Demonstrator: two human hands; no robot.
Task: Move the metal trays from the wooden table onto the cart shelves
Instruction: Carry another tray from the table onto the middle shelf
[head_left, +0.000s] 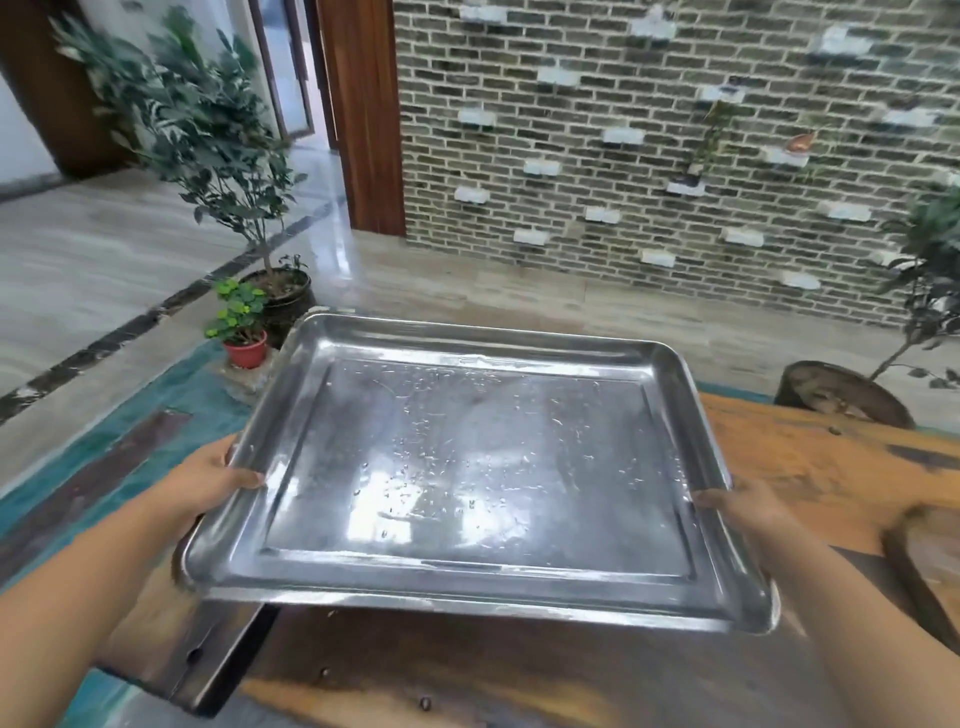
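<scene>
A large shiny metal tray (478, 467) with water drops on its bottom is held level above the wooden table (810, 467). My left hand (218, 478) grips its left rim, thumb over the edge. My right hand (743, 506) grips the right rim the same way. The tray hides most of the tabletop beneath it. A second rim seems to show under its left edge; I cannot tell whether that is another tray. No cart is in view.
A small green plant in a red pot (244, 348) and a tall plant in a dark pot (280, 301) stand on the floor at left. Another potted plant (841, 395) stands at right. A brick wall (623, 156) is ahead. A round wooden object (924, 561) lies on the table's right.
</scene>
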